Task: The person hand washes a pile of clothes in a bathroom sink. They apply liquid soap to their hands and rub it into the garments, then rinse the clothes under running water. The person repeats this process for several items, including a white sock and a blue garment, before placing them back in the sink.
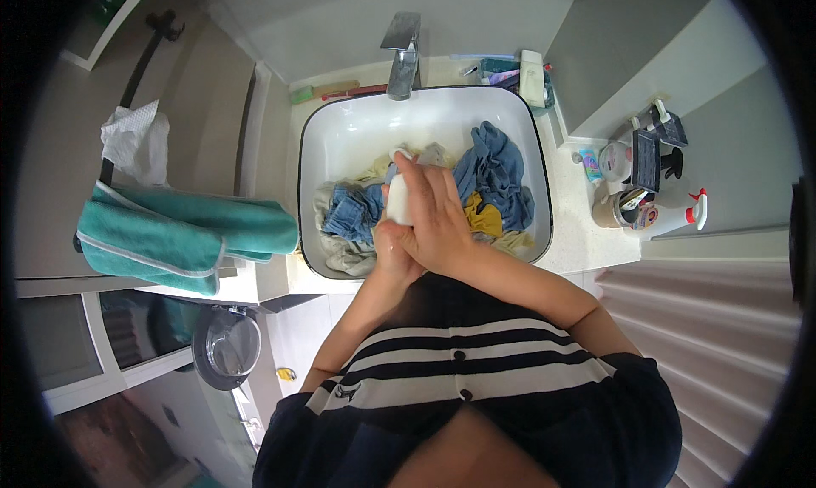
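A smooth white block, apparently a bar of soap, is pressed between my hands above the washbasin. My left hand is cupped around its lower end. Against its right side lies my right hand, fingers long and close together, its heel touching my left hand. Under and around the hands lie damp-looking clothes: blue denim and pale cloth at left, a larger blue garment and a yellow cloth at right. The palms and part of the block are hidden.
A chrome faucet stands behind the basin. Brushes and a small basket with tubes sit along the back ledge. Right of the basin are a cup and a spray bottle. A teal towel hangs at left.
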### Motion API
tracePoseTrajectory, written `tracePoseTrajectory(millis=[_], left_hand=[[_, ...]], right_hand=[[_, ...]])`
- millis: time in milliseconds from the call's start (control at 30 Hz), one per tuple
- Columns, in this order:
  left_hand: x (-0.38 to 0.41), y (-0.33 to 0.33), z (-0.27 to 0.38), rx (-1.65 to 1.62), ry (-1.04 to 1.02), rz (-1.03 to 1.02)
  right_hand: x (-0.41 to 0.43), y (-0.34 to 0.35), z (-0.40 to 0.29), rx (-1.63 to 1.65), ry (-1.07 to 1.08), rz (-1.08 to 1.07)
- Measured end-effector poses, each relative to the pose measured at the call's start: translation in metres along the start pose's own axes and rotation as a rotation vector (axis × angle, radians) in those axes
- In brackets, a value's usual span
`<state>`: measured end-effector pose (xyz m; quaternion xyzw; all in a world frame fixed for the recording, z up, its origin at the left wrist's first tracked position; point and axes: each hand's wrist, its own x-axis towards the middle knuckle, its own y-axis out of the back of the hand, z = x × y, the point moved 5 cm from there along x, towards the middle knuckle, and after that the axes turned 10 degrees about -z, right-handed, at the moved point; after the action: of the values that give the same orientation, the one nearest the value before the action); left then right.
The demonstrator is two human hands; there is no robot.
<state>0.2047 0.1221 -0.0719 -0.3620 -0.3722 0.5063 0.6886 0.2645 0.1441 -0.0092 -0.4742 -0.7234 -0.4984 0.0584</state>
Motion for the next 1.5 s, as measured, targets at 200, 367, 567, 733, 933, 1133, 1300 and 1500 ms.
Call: tracePoseTrajectory(millis=[200, 367, 567, 733, 933, 1133, 1300, 1500], left_hand=[[-0.008, 0.006, -0.009, 0.037, 0.057, 0.18], [-0.008, 0.022, 0.001, -0.052, 0.035, 0.189], [0.006, -0.018, 0.018, -0.295, -0.064, 0.172], [0.005, -0.009, 0.024, -0.324, -0.121, 0.162], [0.012, 0.011, 0.004, 0.148, -0.023, 0.328], [0.003, 0.005, -0.007, 0.125, 0.08, 0.441], [-0.003, 0.019, 0.001, 0.319, -0.184, 0.15], [0.01, 0.024, 0.012, 0.53, -0.05, 0.363]], right_hand=[[0.015, -0.001, 0.041, 0.011, -0.339, -0.113], [0.016, -0.01, 0.012, -0.076, -0.075, -0.175], [0.009, -0.012, 0.109, 1.156, -0.908, 0.093], [-0.012, 0.001, 0.096, 1.535, -1.032, 0.242], [0.0, 0.024, 0.015, 0.281, -0.29, -0.058], [0.013, 0.003, 0.016, -0.022, -0.25, -0.254], [0.004, -0.005, -0.015, -0.318, 0.125, -0.216], [-0.018, -0.009, -0.044, -0.117, 0.316, -0.347]])
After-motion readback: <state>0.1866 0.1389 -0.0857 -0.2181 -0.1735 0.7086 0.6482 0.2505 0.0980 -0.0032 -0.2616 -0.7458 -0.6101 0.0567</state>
